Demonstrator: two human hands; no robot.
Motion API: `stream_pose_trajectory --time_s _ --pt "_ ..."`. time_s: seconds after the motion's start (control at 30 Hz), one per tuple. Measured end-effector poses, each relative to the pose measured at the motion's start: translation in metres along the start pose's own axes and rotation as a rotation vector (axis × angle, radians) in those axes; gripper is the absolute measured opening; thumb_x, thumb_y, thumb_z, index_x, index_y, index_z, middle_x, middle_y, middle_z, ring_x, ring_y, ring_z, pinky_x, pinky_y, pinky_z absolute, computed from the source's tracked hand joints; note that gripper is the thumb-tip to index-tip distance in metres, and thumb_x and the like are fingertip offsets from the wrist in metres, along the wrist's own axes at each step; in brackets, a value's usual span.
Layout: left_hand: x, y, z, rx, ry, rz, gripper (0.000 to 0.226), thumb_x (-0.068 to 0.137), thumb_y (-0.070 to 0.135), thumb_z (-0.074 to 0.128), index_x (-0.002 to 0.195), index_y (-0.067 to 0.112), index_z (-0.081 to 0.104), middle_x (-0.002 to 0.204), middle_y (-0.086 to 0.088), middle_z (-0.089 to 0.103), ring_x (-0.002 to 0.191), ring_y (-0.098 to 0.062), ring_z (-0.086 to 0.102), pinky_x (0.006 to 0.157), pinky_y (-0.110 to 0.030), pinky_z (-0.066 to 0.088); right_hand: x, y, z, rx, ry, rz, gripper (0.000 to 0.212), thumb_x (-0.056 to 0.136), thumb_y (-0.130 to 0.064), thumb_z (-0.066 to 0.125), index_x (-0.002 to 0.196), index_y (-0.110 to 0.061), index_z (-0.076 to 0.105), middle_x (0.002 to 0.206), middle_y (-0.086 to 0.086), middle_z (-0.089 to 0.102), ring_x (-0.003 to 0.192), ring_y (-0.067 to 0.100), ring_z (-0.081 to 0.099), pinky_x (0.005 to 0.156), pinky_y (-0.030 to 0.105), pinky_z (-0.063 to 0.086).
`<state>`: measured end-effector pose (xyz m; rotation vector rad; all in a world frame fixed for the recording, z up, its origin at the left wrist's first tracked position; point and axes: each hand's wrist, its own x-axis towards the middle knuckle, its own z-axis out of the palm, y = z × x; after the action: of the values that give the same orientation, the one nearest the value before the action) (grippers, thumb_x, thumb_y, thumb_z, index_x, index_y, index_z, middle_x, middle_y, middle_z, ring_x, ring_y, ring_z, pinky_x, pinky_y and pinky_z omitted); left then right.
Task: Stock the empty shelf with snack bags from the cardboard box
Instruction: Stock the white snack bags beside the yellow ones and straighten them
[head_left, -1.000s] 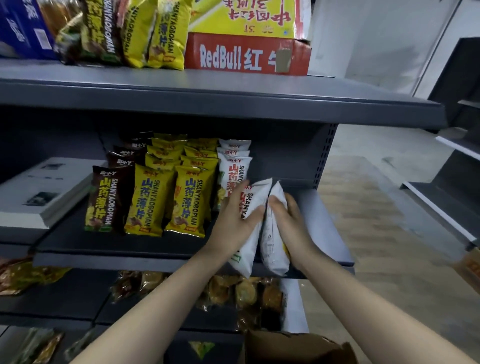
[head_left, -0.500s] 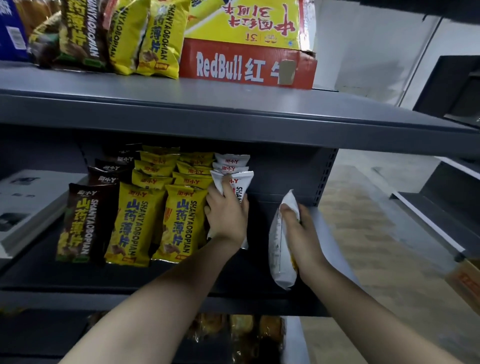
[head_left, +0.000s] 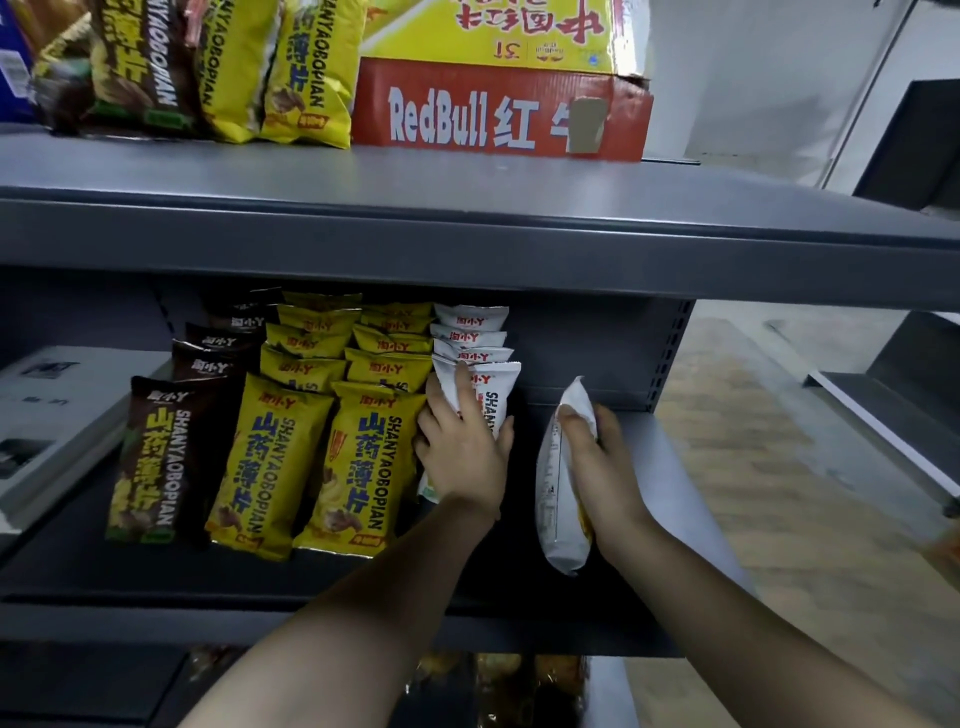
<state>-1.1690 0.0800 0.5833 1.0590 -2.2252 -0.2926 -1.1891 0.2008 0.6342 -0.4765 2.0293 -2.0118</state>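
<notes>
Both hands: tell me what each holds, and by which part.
Right hand grips a white foil snack bag round its upper half. Left hand holds nothing and rests flat on the row's front white bag.

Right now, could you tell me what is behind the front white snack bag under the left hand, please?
Three more white bags stand behind it, only their sealed tops showing. The front white snack bag and the left hand cover the rest.
</notes>
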Motion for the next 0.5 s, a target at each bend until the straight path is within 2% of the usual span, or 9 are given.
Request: stream_pose_trajectory --time_s 0.1,0.17,0.23,0.3,0.37,0.43,0.5 --pt "-0.001 0.001 -0.003 0.014 -0.008 0.014 0.093 0.073 0.061 0.064 0.145 0.016 0.026 0.138 -0.023 0.043 0.104 -0.036 0.056 0.070 -0.043 0.053 0.001 -0.001 -0.002 -0.028 -0.014 -0.021 0.033 0.098 -0.032 0.049 0.129 -0.023 0.049 0.119 -0.006 0.059 0.108 0.011 0.056 0.087 0.025 0.039" --pt "-0.006 -0.001 -0.007 0.030 0.008 0.063 0.090 0.076 0.062 0.057 0.146 0.014 0.025 0.140 -0.026 0.040 0.113 -0.039 0.053 0.076 -0.045 0.052 0.000 -0.002 -0.003 -0.046 -0.011 -0.040 0.033 0.097 -0.031 0.050 0.130 -0.024 0.048 0.119 -0.007 0.059 0.106 0.009 0.055 0.086 0.023 0.038" --pt "-0.015 -0.004 -0.017 0.039 0.045 0.137 0.082 0.081 0.054 0.055 0.146 0.013 0.025 0.143 -0.027 0.035 0.123 -0.041 0.046 0.088 -0.049 0.048 -0.001 -0.002 -0.003 -0.053 0.003 -0.062 0.035 0.097 -0.029 0.051 0.131 -0.024 0.046 0.118 -0.009 0.056 0.105 0.007 0.054 0.087 0.021 0.037" --pt "-0.030 -0.011 -0.029 0.015 0.073 0.245 0.071 0.084 0.036 0.056 0.144 0.009 0.029 0.143 -0.026 0.035 0.129 -0.041 0.041 0.099 -0.051 0.044 -0.001 0.000 -0.001 -0.060 0.027 -0.073 0.037 0.096 -0.027 0.053 0.133 -0.022 0.045 0.122 -0.006 0.055 0.107 0.008 0.052 0.088 0.021 0.037" --pt "-0.043 -0.028 -0.042 -0.008 0.086 0.383 0.059 0.085 0.023 0.048 0.139 0.006 0.034 0.142 -0.021 0.040 0.132 -0.039 0.038 0.102 -0.052 0.041 -0.002 0.002 0.004 -0.087 0.034 -0.070 0.044 0.094 -0.028 0.056 0.136 -0.023 0.042 0.130 0.000 0.051 0.112 0.012 0.052 0.092 0.024 0.039" --pt "-0.049 -0.055 -0.052 0.029 0.123 0.476 0.052 0.085 0.020 0.040 0.136 0.007 0.039 0.140 -0.017 0.044 0.133 -0.038 0.038 0.102 -0.052 0.040 -0.002 0.004 0.010 -0.134 0.003 -0.072 0.050 0.092 -0.031 0.058 0.138 -0.026 0.039 0.134 0.003 0.045 0.112 0.013 0.050 0.097 0.028 0.041" --pt "-0.046 -0.088 -0.060 0.140 0.177 0.498 0.052 0.087 0.025 0.044 0.136 0.009 0.039 0.141 -0.017 0.045 0.133 -0.039 0.038 0.103 -0.053 0.039 -0.004 0.001 0.019 -0.221 -0.037 -0.108 0.053 0.091 -0.032 0.060 0.139 -0.027 0.037 0.130 0.002 0.039 0.105 0.010 0.045 0.095 0.025 0.038"
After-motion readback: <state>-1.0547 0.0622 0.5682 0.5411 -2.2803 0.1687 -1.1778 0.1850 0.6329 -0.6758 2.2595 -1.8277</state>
